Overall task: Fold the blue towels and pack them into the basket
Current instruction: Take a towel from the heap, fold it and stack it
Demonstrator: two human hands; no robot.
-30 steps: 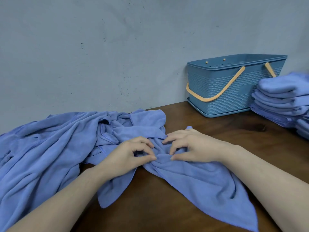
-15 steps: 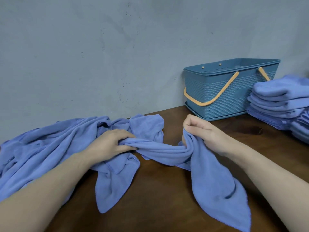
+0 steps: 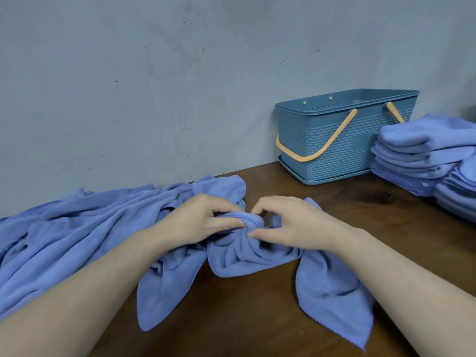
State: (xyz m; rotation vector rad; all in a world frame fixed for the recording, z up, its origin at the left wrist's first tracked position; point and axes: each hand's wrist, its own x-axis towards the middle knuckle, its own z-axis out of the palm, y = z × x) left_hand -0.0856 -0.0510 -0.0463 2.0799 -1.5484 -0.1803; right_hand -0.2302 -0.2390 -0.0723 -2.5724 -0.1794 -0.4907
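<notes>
Hands back together after being spread apart: left hand (image 3: pixel 203 222) and right hand (image 3: pixel 291 225) both pinch the bunched towel (image 3: pixel 247 253) between them on the tabletop (image 3: pixel 257 318), likely still hunting an edge; basket (image 3: pixel 342 135) waits beyond the right hand.

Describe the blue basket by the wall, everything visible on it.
The basket is a rectangular blue plastic tub with woven-pattern walls, a smooth rim and a flared base. Two orange handles hang folded down. It stands upright on the wooden table near the wall, with folded towels beside it. Neither hand touches it; its contents cannot be seen.
</notes>
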